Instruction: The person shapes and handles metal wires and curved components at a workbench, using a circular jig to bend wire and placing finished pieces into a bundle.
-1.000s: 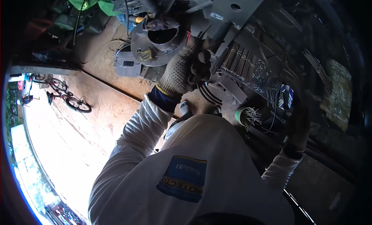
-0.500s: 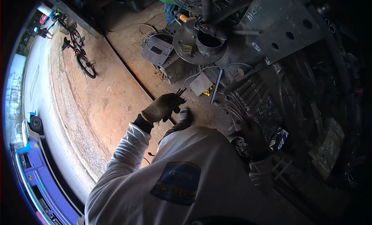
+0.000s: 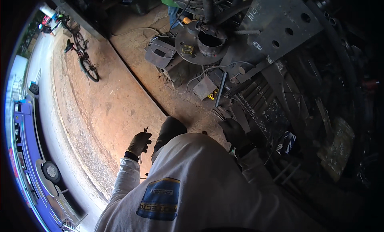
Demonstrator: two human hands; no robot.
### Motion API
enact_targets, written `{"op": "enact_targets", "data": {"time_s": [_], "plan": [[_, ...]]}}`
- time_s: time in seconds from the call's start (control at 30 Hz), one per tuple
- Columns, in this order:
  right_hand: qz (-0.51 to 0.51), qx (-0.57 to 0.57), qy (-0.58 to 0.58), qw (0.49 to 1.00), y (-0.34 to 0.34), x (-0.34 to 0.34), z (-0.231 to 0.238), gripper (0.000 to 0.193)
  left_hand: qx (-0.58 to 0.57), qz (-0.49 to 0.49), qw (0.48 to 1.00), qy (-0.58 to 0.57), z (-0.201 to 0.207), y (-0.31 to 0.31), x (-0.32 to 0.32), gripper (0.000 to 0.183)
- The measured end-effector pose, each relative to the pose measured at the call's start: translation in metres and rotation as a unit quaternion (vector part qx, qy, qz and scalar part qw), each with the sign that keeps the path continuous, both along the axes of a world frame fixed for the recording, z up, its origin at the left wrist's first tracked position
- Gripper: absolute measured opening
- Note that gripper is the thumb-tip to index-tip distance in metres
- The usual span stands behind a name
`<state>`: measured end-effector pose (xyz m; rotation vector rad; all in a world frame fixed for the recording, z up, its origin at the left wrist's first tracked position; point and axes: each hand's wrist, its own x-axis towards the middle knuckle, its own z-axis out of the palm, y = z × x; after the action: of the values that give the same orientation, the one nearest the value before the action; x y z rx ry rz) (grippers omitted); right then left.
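Holding: my left hand [image 3: 139, 144], gloved, grips a small bundle of thin dark rods [image 3: 145, 130]; their tips stick up past my fingers.
Left fingers: curled narrow around the rods, thumb side toward my body.
Rod position: out to my left, above the reddish ground [image 3: 116, 112], just beside my dark knee [image 3: 170, 130] and well apart from the machinery.
Right hand: my right hand [image 3: 234, 132], in a dark glove, rests against the edge of the stacked metal parts [image 3: 256, 100] in front of me.
Right fingers: bent over the metal; I cannot tell whether they clasp anything, because the glove and the parts are equally dark.
Sleeves: both my arms wear a white long-sleeved top [image 3: 192, 184] with a blue and yellow patch [image 3: 160, 198] on the chest.
Directly ahead: a round steel flange [image 3: 192, 46] with a short open pipe [image 3: 210, 42] standing in its centre, lying on the concrete strip [image 3: 176, 100].
Beside the flange: a grey plate with drilled holes [image 3: 280, 24] to its right and a grey box-shaped part [image 3: 160, 52] to its left.
Far left: a bicycle [image 3: 82, 52] stands on the reddish ground, well apart from me.
Left rim: a blue vehicle [image 3: 28, 152] sits on the pale road.
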<state>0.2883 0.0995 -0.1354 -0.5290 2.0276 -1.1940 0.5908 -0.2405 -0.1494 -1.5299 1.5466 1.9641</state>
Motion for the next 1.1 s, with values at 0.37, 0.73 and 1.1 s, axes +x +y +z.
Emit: {"op": "enact_targets", "data": {"time_s": [0.37,0.73,1.1], "plan": [[-0.181,-0.010,0.052,0.982,-0.073,0.009,0.023,0.031,-0.100,-0.297,0.948,0.059,-0.103,-0.142,-0.015,0.022],[-0.367,0.010,0.066,0.928,-0.139,0.056,0.052,0.033,-0.091,-0.397,0.911,-0.067,-0.153,-0.300,-0.027,0.026],[-0.279,0.181,0.596,0.731,0.021,0.023,0.109,0.023,-0.079,-0.401,0.908,-0.097,-0.141,-0.259,-0.074,0.027]]}}
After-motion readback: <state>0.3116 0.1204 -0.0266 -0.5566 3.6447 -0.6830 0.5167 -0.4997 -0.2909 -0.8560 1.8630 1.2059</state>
